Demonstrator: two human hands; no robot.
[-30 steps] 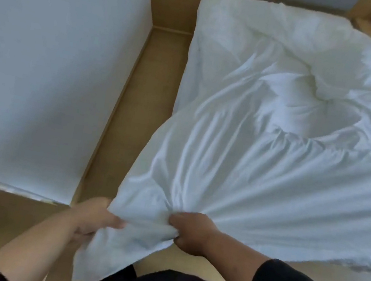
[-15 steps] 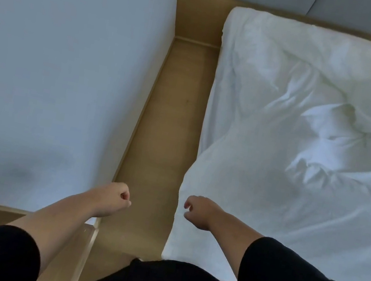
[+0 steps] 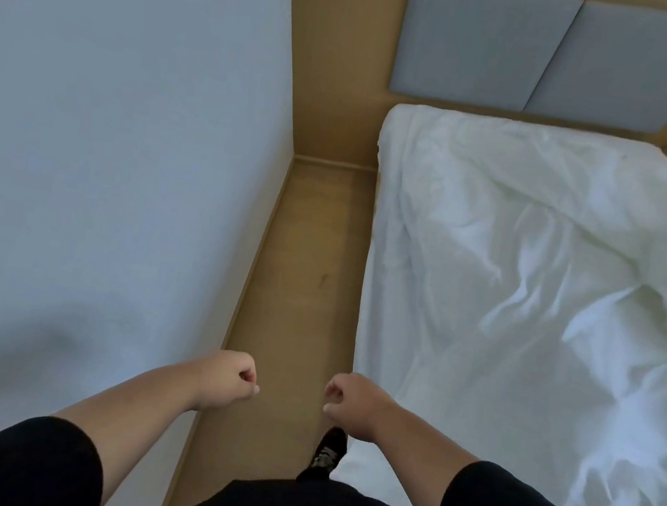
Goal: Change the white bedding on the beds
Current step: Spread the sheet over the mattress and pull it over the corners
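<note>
Both hands are clenched and grasp nothing: the left hand and right hand hang over the floor just left of the bed. The rumpled white bedding lies loose on the bed, probably dropped there for spreading.
</note>
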